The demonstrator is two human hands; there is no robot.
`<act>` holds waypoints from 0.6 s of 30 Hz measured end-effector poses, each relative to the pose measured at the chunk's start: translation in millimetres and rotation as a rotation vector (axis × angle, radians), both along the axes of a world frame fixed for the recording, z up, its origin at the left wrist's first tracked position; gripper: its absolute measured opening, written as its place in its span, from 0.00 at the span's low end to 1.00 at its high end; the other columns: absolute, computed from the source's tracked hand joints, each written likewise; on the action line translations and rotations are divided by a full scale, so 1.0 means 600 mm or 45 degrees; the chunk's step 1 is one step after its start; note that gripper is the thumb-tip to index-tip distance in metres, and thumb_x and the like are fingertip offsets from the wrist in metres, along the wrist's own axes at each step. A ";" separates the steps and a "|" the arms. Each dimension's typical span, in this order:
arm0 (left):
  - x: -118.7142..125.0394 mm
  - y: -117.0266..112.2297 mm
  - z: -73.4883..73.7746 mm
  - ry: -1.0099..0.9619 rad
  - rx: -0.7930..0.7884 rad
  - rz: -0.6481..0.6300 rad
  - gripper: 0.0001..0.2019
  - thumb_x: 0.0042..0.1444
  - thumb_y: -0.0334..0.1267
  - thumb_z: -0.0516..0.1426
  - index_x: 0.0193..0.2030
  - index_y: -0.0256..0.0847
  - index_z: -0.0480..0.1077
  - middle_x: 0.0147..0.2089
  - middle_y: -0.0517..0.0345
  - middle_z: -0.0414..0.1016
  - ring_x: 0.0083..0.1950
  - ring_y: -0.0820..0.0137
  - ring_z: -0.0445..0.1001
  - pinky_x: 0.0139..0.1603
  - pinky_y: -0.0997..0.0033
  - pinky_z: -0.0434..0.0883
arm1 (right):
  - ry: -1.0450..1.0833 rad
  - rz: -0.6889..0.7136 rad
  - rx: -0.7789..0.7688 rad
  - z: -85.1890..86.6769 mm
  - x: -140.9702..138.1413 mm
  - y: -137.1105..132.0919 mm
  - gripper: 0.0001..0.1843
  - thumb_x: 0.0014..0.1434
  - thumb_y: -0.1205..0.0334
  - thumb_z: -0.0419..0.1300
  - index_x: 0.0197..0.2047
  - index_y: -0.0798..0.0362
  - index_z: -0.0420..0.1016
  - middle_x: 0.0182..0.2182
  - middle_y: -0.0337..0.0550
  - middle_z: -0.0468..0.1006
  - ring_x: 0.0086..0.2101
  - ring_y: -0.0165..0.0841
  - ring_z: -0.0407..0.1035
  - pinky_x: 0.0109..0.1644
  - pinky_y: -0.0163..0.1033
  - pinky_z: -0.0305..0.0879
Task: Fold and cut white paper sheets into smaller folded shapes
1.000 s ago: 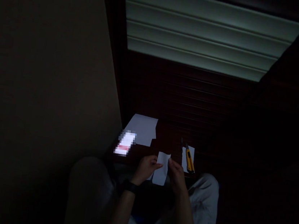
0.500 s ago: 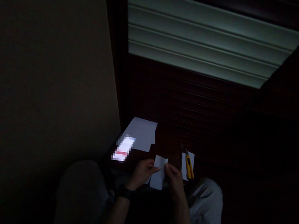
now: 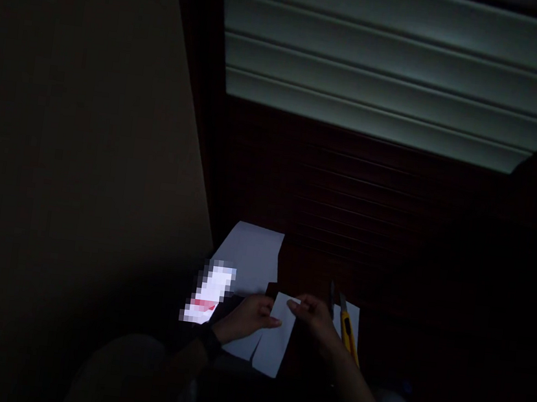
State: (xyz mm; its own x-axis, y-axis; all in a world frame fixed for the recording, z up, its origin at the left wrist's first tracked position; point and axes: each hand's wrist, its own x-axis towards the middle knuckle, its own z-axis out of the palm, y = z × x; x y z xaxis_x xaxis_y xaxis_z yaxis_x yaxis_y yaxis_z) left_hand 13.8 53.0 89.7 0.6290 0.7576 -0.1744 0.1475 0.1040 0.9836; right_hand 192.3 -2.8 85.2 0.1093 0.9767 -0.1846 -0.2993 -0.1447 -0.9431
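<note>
A narrow piece of white paper (image 3: 275,340) is held up between my two hands. My left hand (image 3: 250,319) pinches its left edge, thumb lying on the face of the paper. At the top right corner, my right hand (image 3: 315,316) grips it between thumb and fingers. Beneath my left hand and wrist shows another piece of white paper (image 3: 241,346), partly hidden. To the right of my right hand lies a yellow utility knife (image 3: 348,331) with its blade out, resting on a small white sheet (image 3: 355,315).
A lit, blurred-out screen (image 3: 210,295) lies at the left, by larger white sheets (image 3: 254,255). A thin dark tool (image 3: 332,297) is beside the knife. A wall (image 3: 85,139) rises on the left and a slatted panel (image 3: 364,63) stands ahead. The room is dark.
My view has shifted, so things sit lower and look larger. My right hand has moved to the paper's top corner, and the piece is tilted. More of the paper beneath my left hand shows.
</note>
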 end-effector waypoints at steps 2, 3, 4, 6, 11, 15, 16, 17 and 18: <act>0.008 0.015 -0.004 -0.021 -0.015 -0.051 0.17 0.40 0.45 0.64 0.34 0.35 0.73 0.29 0.56 0.75 0.31 0.68 0.71 0.30 0.73 0.65 | 0.012 -0.024 0.017 -0.005 0.005 0.019 0.13 0.45 0.54 0.67 0.28 0.55 0.73 0.22 0.37 0.73 0.22 0.29 0.65 0.27 0.33 0.58; 0.012 0.021 -0.007 -0.029 -0.021 -0.070 0.16 0.42 0.45 0.63 0.34 0.35 0.72 0.30 0.56 0.75 0.31 0.69 0.71 0.30 0.74 0.65 | 0.015 -0.034 0.023 -0.007 0.008 0.027 0.13 0.46 0.54 0.67 0.28 0.55 0.72 0.21 0.37 0.73 0.22 0.28 0.64 0.26 0.33 0.58; 0.017 0.027 -0.010 -0.035 -0.021 -0.076 0.16 0.43 0.46 0.62 0.35 0.35 0.72 0.30 0.56 0.74 0.31 0.69 0.70 0.30 0.74 0.64 | 0.017 -0.038 0.019 -0.007 0.012 0.034 0.13 0.46 0.54 0.66 0.28 0.55 0.72 0.21 0.37 0.73 0.22 0.28 0.64 0.26 0.33 0.58; 0.026 0.038 -0.017 -0.034 -0.017 -0.079 0.15 0.46 0.47 0.60 0.35 0.35 0.71 0.31 0.57 0.73 0.31 0.71 0.69 0.30 0.75 0.63 | 0.016 -0.040 -0.016 -0.008 0.021 0.045 0.13 0.47 0.54 0.66 0.28 0.55 0.72 0.22 0.37 0.73 0.23 0.29 0.65 0.27 0.33 0.57; 0.063 0.060 -0.015 0.032 -0.029 -0.119 0.16 0.45 0.48 0.61 0.32 0.34 0.70 0.28 0.59 0.71 0.29 0.73 0.67 0.28 0.76 0.62 | 0.048 -0.169 -0.076 -0.009 0.048 0.047 0.12 0.46 0.55 0.67 0.28 0.54 0.71 0.21 0.34 0.70 0.22 0.27 0.63 0.27 0.32 0.57; 0.091 0.050 0.009 -0.056 -0.043 -0.141 0.13 0.48 0.45 0.60 0.31 0.35 0.68 0.29 0.60 0.69 0.30 0.74 0.66 0.30 0.76 0.61 | 0.098 -0.310 -0.130 -0.009 0.056 0.031 0.14 0.47 0.53 0.65 0.33 0.53 0.71 0.24 0.36 0.72 0.24 0.30 0.65 0.29 0.34 0.59; 0.093 0.044 0.014 -0.057 -0.030 -0.134 0.13 0.49 0.44 0.59 0.30 0.35 0.68 0.28 0.61 0.68 0.29 0.75 0.65 0.29 0.77 0.61 | 0.082 -0.339 -0.136 -0.007 0.056 0.026 0.15 0.47 0.52 0.65 0.34 0.52 0.71 0.24 0.37 0.72 0.25 0.31 0.66 0.29 0.34 0.60; 0.092 0.036 0.019 -0.048 -0.021 -0.120 0.12 0.49 0.44 0.59 0.30 0.35 0.67 0.27 0.62 0.67 0.28 0.75 0.64 0.28 0.77 0.60 | 0.056 -0.353 -0.133 -0.005 0.054 0.021 0.15 0.47 0.52 0.65 0.34 0.52 0.71 0.24 0.37 0.72 0.25 0.31 0.66 0.28 0.34 0.60; 0.090 0.029 0.022 -0.024 -0.009 -0.104 0.13 0.49 0.44 0.59 0.29 0.35 0.67 0.25 0.63 0.65 0.27 0.76 0.63 0.27 0.78 0.59 | 0.026 -0.347 -0.123 -0.002 0.051 0.017 0.15 0.47 0.52 0.65 0.34 0.52 0.71 0.23 0.36 0.72 0.24 0.31 0.66 0.28 0.34 0.59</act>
State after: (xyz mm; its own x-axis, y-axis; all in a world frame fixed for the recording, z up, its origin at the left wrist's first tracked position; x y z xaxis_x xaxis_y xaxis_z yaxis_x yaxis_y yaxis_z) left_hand 67.5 70.5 103.0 0.6922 0.7022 -0.1669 0.1371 0.0992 0.9856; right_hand 223.2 7.1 83.7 0.3610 0.8895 -0.2802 -0.3580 -0.1452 -0.9223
